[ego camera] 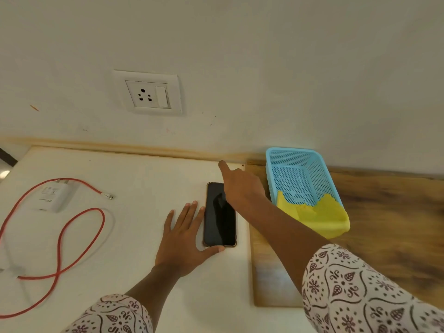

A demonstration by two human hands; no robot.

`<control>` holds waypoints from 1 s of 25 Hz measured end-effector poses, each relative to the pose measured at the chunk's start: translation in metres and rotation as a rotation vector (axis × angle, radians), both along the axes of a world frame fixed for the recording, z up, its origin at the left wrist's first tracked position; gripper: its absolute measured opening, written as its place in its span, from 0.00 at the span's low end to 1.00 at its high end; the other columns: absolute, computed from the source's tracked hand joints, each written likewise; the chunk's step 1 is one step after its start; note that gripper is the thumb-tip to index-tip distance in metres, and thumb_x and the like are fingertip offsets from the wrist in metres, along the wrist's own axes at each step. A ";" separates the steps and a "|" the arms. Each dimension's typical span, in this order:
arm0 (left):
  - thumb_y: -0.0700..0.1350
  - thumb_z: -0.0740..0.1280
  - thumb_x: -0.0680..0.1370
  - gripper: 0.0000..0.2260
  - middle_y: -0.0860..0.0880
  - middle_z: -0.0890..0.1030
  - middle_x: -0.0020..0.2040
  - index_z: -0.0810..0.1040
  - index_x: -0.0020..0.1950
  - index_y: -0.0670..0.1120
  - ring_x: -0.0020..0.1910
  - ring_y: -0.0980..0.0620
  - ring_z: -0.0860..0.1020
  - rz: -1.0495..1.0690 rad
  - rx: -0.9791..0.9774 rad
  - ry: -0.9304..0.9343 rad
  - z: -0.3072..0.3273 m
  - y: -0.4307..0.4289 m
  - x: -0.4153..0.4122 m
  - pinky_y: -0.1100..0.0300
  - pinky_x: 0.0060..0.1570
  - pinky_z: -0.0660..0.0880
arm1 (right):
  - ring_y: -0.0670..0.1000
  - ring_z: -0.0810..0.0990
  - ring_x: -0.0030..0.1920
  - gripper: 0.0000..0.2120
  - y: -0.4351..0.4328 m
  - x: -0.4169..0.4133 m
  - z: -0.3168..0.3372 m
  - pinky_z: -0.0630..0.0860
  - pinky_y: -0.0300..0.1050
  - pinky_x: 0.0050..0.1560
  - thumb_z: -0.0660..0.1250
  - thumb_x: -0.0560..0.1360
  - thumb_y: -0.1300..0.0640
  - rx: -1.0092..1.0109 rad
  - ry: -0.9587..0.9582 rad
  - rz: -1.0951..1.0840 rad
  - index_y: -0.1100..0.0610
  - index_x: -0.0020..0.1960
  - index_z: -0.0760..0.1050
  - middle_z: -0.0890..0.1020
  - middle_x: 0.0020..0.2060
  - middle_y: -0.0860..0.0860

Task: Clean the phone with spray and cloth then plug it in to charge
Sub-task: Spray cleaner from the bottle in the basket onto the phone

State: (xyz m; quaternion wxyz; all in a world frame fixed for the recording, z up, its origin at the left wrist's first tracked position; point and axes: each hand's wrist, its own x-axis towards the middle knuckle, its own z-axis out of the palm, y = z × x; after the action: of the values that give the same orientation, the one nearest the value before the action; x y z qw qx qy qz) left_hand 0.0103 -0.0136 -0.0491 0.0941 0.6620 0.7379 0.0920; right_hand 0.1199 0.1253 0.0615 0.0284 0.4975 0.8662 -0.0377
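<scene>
Our left hand (pixel 185 239) lies flat, fingers spread, against the phone (pixel 219 215) at frame centre, thumb at its near edge. Our right hand (pixel 240 186) hovers above it, forefinger pointing, other fingers curled, holding nothing. The cloth (pixel 314 215) sits in the basket (pixel 293 162) at right; the charger (pixel 54 195) lies left.

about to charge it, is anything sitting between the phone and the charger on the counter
Nothing visible except the left hand, which lies flat beside the phone on the charger's side. The counter between them is otherwise bare, and the red cable loops farther left.
</scene>
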 end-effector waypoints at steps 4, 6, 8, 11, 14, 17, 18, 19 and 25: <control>0.77 0.49 0.68 0.45 0.47 0.57 0.77 0.56 0.76 0.49 0.76 0.49 0.52 -0.025 0.023 -0.005 0.003 0.000 0.000 0.42 0.74 0.48 | 0.53 0.73 0.32 0.24 -0.040 0.001 -0.012 0.70 0.46 0.29 0.64 0.73 0.60 -0.140 0.053 0.095 0.49 0.64 0.56 0.71 0.35 0.53; 0.77 0.47 0.67 0.45 0.47 0.57 0.77 0.57 0.75 0.49 0.76 0.49 0.51 -0.033 0.031 0.002 0.004 0.000 0.000 0.42 0.74 0.48 | 0.58 0.77 0.40 0.27 -0.062 0.006 -0.018 0.74 0.49 0.35 0.66 0.73 0.57 -0.206 0.039 0.132 0.48 0.65 0.55 0.74 0.43 0.58; 0.77 0.43 0.68 0.45 0.46 0.59 0.76 0.59 0.75 0.48 0.76 0.47 0.53 -0.038 0.049 -0.015 0.005 -0.001 0.000 0.41 0.73 0.51 | 0.59 0.79 0.44 0.29 -0.080 0.013 -0.022 0.78 0.50 0.41 0.67 0.73 0.57 -0.252 -0.003 0.189 0.47 0.67 0.54 0.76 0.48 0.59; 0.76 0.40 0.69 0.45 0.46 0.58 0.76 0.58 0.75 0.48 0.75 0.46 0.53 -0.028 0.039 -0.018 0.006 0.000 0.001 0.41 0.73 0.51 | 0.60 0.80 0.47 0.27 -0.099 0.027 -0.026 0.78 0.51 0.45 0.64 0.75 0.60 -0.278 -0.041 0.257 0.50 0.68 0.55 0.77 0.53 0.61; 0.77 0.44 0.68 0.45 0.48 0.53 0.77 0.53 0.76 0.49 0.76 0.49 0.47 -0.015 0.017 0.003 0.003 -0.001 0.000 0.43 0.74 0.47 | 0.59 0.79 0.45 0.26 -0.095 0.044 -0.029 0.73 0.47 0.39 0.62 0.76 0.60 -0.243 -0.075 0.221 0.51 0.69 0.54 0.78 0.52 0.61; 0.77 0.46 0.68 0.45 0.50 0.50 0.78 0.50 0.77 0.50 0.76 0.51 0.45 -0.005 0.005 -0.001 0.000 -0.001 -0.001 0.44 0.74 0.44 | 0.57 0.78 0.41 0.28 -0.082 0.052 -0.023 0.70 0.46 0.35 0.63 0.74 0.61 -0.213 -0.063 0.117 0.49 0.68 0.53 0.78 0.48 0.59; 0.78 0.46 0.68 0.45 0.49 0.50 0.78 0.50 0.77 0.50 0.76 0.51 0.45 -0.002 0.002 -0.003 0.000 -0.001 -0.001 0.44 0.74 0.44 | 0.57 0.78 0.40 0.29 -0.078 0.051 -0.020 0.71 0.46 0.34 0.63 0.74 0.61 -0.184 -0.030 0.093 0.49 0.68 0.52 0.79 0.46 0.58; 0.78 0.46 0.68 0.46 0.49 0.50 0.78 0.50 0.77 0.50 0.76 0.52 0.45 -0.001 -0.002 -0.001 -0.001 -0.001 -0.001 0.44 0.74 0.44 | 0.58 0.79 0.41 0.27 -0.073 0.049 -0.015 0.72 0.47 0.34 0.62 0.74 0.59 -0.155 0.031 0.065 0.49 0.68 0.52 0.79 0.45 0.58; 0.78 0.46 0.67 0.45 0.50 0.49 0.78 0.49 0.77 0.51 0.76 0.52 0.45 -0.002 0.003 -0.019 -0.002 0.001 -0.001 0.45 0.74 0.43 | 0.58 0.79 0.43 0.23 0.022 0.048 0.055 0.78 0.54 0.45 0.58 0.73 0.58 -0.134 0.709 -0.324 0.48 0.65 0.54 0.77 0.49 0.60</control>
State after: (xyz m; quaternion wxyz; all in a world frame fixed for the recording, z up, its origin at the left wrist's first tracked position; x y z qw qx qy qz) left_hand 0.0093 -0.0128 -0.0509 0.1004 0.6618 0.7363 0.0994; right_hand 0.1681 0.1472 0.1170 -0.2465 0.5810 0.7280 -0.2677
